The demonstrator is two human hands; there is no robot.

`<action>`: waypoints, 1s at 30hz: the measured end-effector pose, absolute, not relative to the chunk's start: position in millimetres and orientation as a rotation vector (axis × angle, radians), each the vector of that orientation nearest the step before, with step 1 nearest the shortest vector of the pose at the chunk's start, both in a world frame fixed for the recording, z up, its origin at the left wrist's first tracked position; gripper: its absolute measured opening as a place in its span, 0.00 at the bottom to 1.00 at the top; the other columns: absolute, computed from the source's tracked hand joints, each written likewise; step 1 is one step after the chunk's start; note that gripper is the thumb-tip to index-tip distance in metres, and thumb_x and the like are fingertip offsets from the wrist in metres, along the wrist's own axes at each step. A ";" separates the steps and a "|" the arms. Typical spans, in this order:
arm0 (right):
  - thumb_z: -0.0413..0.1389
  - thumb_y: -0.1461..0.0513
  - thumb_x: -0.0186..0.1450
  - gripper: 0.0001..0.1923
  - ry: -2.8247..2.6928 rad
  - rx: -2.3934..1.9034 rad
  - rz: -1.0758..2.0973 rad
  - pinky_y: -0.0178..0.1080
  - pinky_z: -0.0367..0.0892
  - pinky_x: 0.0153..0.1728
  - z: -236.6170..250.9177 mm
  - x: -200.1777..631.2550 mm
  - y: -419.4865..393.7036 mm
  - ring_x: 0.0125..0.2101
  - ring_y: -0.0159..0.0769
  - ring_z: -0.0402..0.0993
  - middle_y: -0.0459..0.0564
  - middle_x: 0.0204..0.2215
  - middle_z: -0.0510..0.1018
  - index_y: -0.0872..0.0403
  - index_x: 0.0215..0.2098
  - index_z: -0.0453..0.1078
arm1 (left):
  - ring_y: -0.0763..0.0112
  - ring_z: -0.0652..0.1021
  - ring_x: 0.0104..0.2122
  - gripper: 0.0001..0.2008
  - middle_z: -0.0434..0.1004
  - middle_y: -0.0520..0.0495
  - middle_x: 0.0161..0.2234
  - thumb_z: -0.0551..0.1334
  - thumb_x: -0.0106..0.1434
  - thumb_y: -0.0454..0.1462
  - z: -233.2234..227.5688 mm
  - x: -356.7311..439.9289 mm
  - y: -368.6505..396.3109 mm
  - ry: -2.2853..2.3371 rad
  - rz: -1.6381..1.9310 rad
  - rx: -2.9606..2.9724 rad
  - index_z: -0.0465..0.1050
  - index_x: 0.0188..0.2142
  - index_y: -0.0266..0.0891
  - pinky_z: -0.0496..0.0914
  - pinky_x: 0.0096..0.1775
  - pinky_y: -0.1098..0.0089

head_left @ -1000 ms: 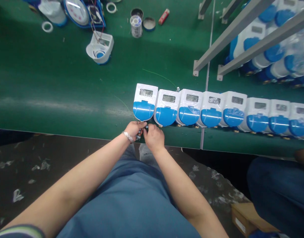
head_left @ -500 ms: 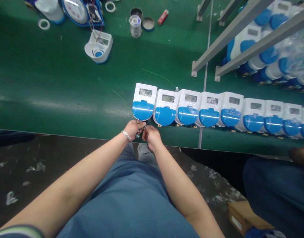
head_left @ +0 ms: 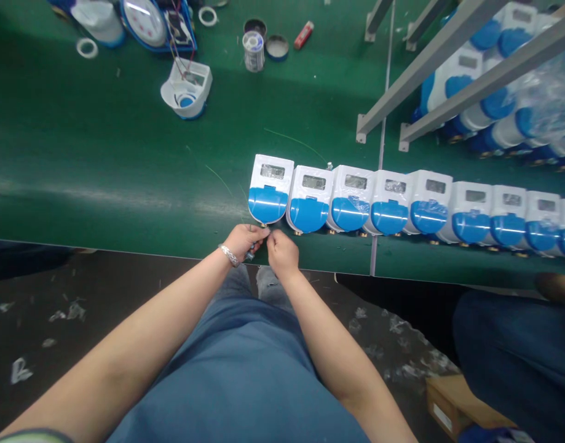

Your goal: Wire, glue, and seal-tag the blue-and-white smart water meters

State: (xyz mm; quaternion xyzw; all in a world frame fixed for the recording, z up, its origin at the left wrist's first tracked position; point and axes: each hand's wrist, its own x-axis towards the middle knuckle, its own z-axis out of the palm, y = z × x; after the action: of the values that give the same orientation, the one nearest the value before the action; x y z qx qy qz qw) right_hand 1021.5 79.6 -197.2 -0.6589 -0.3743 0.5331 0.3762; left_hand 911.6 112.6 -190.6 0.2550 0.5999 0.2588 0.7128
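A green bench [head_left: 102, 160] fills my view, with a grey rack [head_left: 448, 67] of more units behind the row at its right end. The row of white-and-blue meters [head_left: 402, 203] runs along the near side of the bench, and everything else I place from it. The first meter [head_left: 269, 189] is its left end. Far behind that end lie an opened meter shell [head_left: 187, 89], a tin [head_left: 253, 50] and a lighter [head_left: 304, 34]. A co-worker's leg [head_left: 517, 357] sits below the row's right half.

Just below the first meter, at the bench edge, my left hand [head_left: 245, 241] and right hand [head_left: 280, 252] meet, fingers pinched shut on a small metal part [head_left: 251, 251] between them. I can't tell exactly what it is. It looks light, stiff and easy to drop, so I'd judge a fingertip pinch at its ends suits it. Both forearms reach forward over my lap, wrists bent inward, knuckles up.
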 end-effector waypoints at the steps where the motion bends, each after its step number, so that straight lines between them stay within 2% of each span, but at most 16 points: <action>1: 0.51 0.61 0.55 0.11 -0.810 -1.633 1.454 0.29 0.52 0.23 -195.6 1020.1 80.6 0.20 0.26 0.57 0.40 0.16 0.60 0.54 0.17 0.57 | 0.82 0.58 0.08 0.15 0.60 0.55 0.08 0.67 0.42 0.42 -189.2 910.9 112.1 1.338 0.587 0.579 0.65 0.18 0.34 0.48 0.11 0.78; 4: 0.45 0.62 0.57 0.13 -0.438 -1.488 1.751 0.30 0.52 0.19 -194.5 1012.5 89.0 0.14 0.26 0.53 0.39 0.10 0.55 0.53 0.15 0.53 | 0.82 0.60 0.09 0.13 0.62 0.54 0.09 0.67 0.43 0.41 -189.9 909.5 111.7 1.278 0.633 0.606 0.67 0.19 0.33 0.50 0.12 0.78; 6: 0.41 0.62 0.58 0.14 -0.367 -1.449 1.842 0.31 0.52 0.16 -195.7 1008.2 95.1 0.12 0.27 0.51 0.38 0.08 0.51 0.52 0.15 0.50 | 0.82 0.62 0.10 0.13 0.64 0.52 0.11 0.66 0.44 0.41 -193.1 908.5 111.9 1.232 0.637 0.594 0.68 0.20 0.32 0.52 0.13 0.78; 8: 0.41 0.61 0.58 0.14 -0.315 -1.420 1.907 0.31 0.53 0.16 -196.7 1007.0 96.9 0.11 0.26 0.51 0.38 0.08 0.51 0.52 0.15 0.49 | 0.82 0.63 0.11 0.12 0.66 0.51 0.12 0.66 0.44 0.39 -195.6 907.4 111.5 1.222 0.636 0.571 0.70 0.23 0.31 0.53 0.13 0.79; 11: 0.45 0.59 0.59 0.12 -0.283 -1.442 1.913 0.30 0.55 0.16 -194.6 1010.3 87.7 0.13 0.26 0.56 0.39 0.10 0.58 0.53 0.19 0.55 | 0.82 0.60 0.10 0.11 0.63 0.54 0.12 0.65 0.47 0.39 -194.3 907.3 108.3 1.253 0.717 0.447 0.69 0.23 0.32 0.51 0.12 0.79; 14: 0.55 0.59 0.54 0.08 -0.375 -1.418 1.939 0.29 0.60 0.20 -187.8 1014.3 69.2 0.19 0.26 0.64 0.41 0.18 0.68 0.53 0.28 0.62 | 0.83 0.59 0.09 0.10 0.61 0.56 0.13 0.62 0.52 0.39 -185.9 909.8 102.2 1.268 0.814 0.202 0.70 0.28 0.32 0.50 0.11 0.79; 16: 0.61 0.61 0.47 0.19 -0.485 -1.310 2.055 0.30 0.62 0.23 -182.9 1016.2 57.3 0.22 0.27 0.66 0.40 0.22 0.70 0.52 0.36 0.62 | 0.83 0.60 0.11 0.09 0.61 0.56 0.14 0.60 0.54 0.37 -178.6 912.4 97.4 1.256 0.845 0.085 0.70 0.31 0.30 0.51 0.12 0.80; 18: 0.63 0.62 0.44 0.28 -0.567 -1.228 2.162 0.32 0.64 0.24 -179.3 1019.1 48.5 0.22 0.28 0.68 0.41 0.24 0.72 0.52 0.43 0.60 | 0.83 0.60 0.11 0.08 0.61 0.55 0.15 0.57 0.57 0.36 -171.6 915.0 93.1 1.241 0.864 0.027 0.69 0.31 0.30 0.52 0.12 0.81; 20: 0.62 0.62 0.46 0.29 -0.614 -1.235 2.192 0.33 0.64 0.25 -176.9 1026.0 43.2 0.21 0.28 0.68 0.42 0.24 0.72 0.53 0.45 0.58 | 0.83 0.60 0.12 0.08 0.61 0.54 0.16 0.55 0.59 0.35 -165.6 917.2 90.3 1.225 0.868 0.002 0.68 0.31 0.30 0.52 0.12 0.81; 22: 0.58 0.63 0.49 0.22 -0.735 -1.295 2.217 0.34 0.65 0.26 -174.2 1038.6 40.0 0.21 0.28 0.69 0.42 0.24 0.73 0.54 0.43 0.61 | 0.82 0.61 0.12 0.09 0.61 0.54 0.16 0.53 0.60 0.36 -160.4 918.7 89.7 1.208 0.865 -0.004 0.68 0.31 0.31 0.52 0.12 0.81; 24: 0.55 0.65 0.49 0.12 -0.904 -1.365 2.258 0.35 0.65 0.29 -170.5 1055.4 36.7 0.22 0.29 0.69 0.43 0.21 0.72 0.55 0.34 0.67 | 0.82 0.61 0.12 0.11 0.60 0.54 0.16 0.52 0.61 0.38 -155.5 920.0 91.2 1.179 0.861 -0.014 0.67 0.30 0.31 0.52 0.12 0.81; 26: 0.56 0.67 0.47 0.03 -1.034 -1.423 2.288 0.35 0.64 0.30 -165.5 1070.9 32.6 0.22 0.31 0.69 0.43 0.16 0.70 0.56 0.23 0.68 | 0.82 0.60 0.12 0.14 0.60 0.54 0.16 0.50 0.62 0.40 -151.0 922.6 93.2 1.151 0.862 -0.018 0.67 0.29 0.31 0.51 0.12 0.81; 28: 0.58 0.66 0.45 0.04 -1.073 -1.435 2.300 0.34 0.64 0.30 -160.4 1078.9 28.8 0.22 0.31 0.68 0.42 0.13 0.68 0.56 0.17 0.67 | 0.82 0.60 0.12 0.17 0.60 0.53 0.16 0.49 0.62 0.42 -147.7 927.9 93.9 1.130 0.862 0.003 0.67 0.28 0.31 0.50 0.12 0.81; 30: 0.60 0.63 0.43 0.07 -0.960 -1.375 2.322 0.33 0.63 0.27 -156.0 1077.4 27.4 0.21 0.29 0.67 0.40 0.14 0.68 0.55 0.21 0.67 | 0.81 0.61 0.12 0.17 0.61 0.53 0.16 0.49 0.62 0.42 -146.2 936.1 92.4 1.124 0.850 0.045 0.67 0.28 0.31 0.51 0.12 0.80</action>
State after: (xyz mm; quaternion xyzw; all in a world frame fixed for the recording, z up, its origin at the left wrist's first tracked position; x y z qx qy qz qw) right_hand 1077.4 27.4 -156.0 -0.4756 -0.3320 0.8028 0.1383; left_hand 936.1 92.4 -146.2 0.0207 0.5164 0.3907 0.7617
